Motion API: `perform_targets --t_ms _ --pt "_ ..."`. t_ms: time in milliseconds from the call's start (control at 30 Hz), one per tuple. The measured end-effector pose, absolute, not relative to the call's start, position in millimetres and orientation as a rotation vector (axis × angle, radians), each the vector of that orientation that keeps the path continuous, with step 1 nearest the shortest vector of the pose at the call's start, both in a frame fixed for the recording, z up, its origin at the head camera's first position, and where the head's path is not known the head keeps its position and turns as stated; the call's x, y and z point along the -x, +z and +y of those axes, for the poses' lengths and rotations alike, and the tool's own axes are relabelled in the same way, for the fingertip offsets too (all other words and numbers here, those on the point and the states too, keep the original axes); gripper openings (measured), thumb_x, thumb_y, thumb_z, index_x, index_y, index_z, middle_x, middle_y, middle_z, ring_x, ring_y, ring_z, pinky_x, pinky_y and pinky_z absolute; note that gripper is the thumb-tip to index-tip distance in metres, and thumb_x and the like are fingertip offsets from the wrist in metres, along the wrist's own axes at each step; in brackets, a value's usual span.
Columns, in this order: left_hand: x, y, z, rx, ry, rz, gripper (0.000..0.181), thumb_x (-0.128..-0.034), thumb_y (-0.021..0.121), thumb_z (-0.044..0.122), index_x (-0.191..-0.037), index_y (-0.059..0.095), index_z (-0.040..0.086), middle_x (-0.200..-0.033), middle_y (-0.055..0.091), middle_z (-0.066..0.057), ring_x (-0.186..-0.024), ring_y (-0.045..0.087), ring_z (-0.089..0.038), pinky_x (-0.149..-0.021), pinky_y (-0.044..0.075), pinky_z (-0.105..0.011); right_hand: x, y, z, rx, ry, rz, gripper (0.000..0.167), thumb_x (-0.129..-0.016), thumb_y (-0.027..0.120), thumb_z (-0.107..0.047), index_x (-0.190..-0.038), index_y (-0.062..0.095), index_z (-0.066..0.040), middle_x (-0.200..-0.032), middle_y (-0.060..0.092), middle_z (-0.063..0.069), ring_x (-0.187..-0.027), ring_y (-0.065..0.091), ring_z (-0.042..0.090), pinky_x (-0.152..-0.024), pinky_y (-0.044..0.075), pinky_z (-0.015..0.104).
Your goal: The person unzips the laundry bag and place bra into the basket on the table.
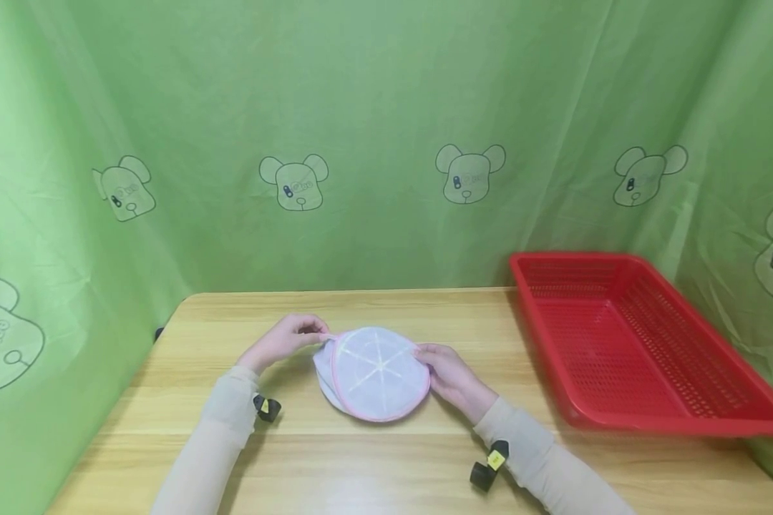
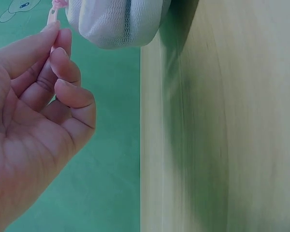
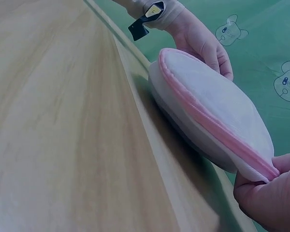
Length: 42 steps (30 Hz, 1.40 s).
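Note:
A round white mesh bag [image 1: 380, 375] with pink trim lies between the two hands, its flat face turned up. The left hand [image 1: 290, 336] pinches a small pale pink tab at the bag's left edge; in the left wrist view that hand [image 2: 43, 101] holds the tab between thumb and forefinger, beside the white mesh [image 2: 118, 21]. The right hand [image 1: 454, 375] grips the bag's right rim, thumb on top. The right wrist view shows the pink zipper band [image 3: 208, 121] running along the bag's side to the right hand [image 3: 273, 198]. What is inside the bag is hidden.
A red perforated basket [image 1: 554, 357] stands on the right of the wooden table [image 1: 361, 465]. Green curtains [image 1: 380, 236] with cartoon mouse heads hang behind and at both sides. Black straps with yellow labels are on both sleeves.

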<state>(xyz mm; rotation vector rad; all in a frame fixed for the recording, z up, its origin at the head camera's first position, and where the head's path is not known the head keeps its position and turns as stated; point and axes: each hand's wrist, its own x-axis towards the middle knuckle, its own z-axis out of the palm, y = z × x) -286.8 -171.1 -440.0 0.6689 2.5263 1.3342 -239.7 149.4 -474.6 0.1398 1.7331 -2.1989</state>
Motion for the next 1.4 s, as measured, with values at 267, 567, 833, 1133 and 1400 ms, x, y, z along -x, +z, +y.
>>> perform_targets --t_ms 267,567,833,1133,1400 --pt "285.6 -439.5 -172.6 -0.695 1.326 2.529 0.01 -0.0922 0.064 0.017 -0.1 0.069 0.012 -0.098 0.069 -0.005 -0.095 0.063 -0.023 -0.089 0.052 -0.036 238.9 -474.8 150.0 -0.138 -2.217 1.701 0.039 -0.098 0.046 0.0 -0.132 0.04 0.019 -0.115 0.06 0.012 -0.095 0.065 0.008 -0.09 0.054 0.021" --pt "280.6 -437.2 -173.6 -0.687 1.302 2.55 0.009 -0.0925 0.063 0.014 -0.1 0.069 0.012 -0.098 0.069 -0.004 -0.093 0.061 -0.017 -0.09 0.051 -0.036 238.6 -473.0 148.5 -0.185 -2.248 1.671 0.041 -0.097 0.047 0.0 -0.133 0.039 0.018 -0.122 0.058 0.018 -0.095 0.065 0.008 -0.092 0.053 0.021" --pt "277.3 -437.1 -173.2 -0.705 1.283 2.579 0.008 -0.0928 0.063 0.015 -0.098 0.069 0.012 -0.098 0.069 -0.003 -0.093 0.062 -0.014 -0.088 0.052 -0.032 238.5 -473.9 148.4 -0.174 -2.256 1.681 0.04 -0.097 0.047 0.0 -0.133 0.039 0.018 -0.128 0.055 0.022 -0.095 0.065 0.008 -0.092 0.053 0.022" --pt "274.0 -436.2 -172.8 -0.703 1.288 2.569 0.009 -0.0923 0.063 0.014 -0.099 0.069 0.012 -0.097 0.069 -0.004 -0.093 0.062 -0.016 -0.089 0.051 -0.033 238.5 -475.0 147.3 -0.184 -2.263 1.699 0.041 -0.098 0.047 0.0 -0.133 0.039 0.017 -0.133 0.052 0.025 -0.096 0.065 0.007 -0.093 0.053 0.021" --pt "272.3 -437.0 -173.5 -0.683 1.297 2.553 0.009 -0.0919 0.064 0.016 -0.099 0.069 0.013 -0.097 0.069 -0.002 -0.093 0.062 -0.016 -0.09 0.051 -0.035 238.9 -477.1 146.8 -0.214 -2.285 1.653 0.042 -0.098 0.045 -0.001 -0.137 0.038 0.015 -0.145 0.041 0.028 -0.112 0.061 0.014 -0.098 0.05 0.024"
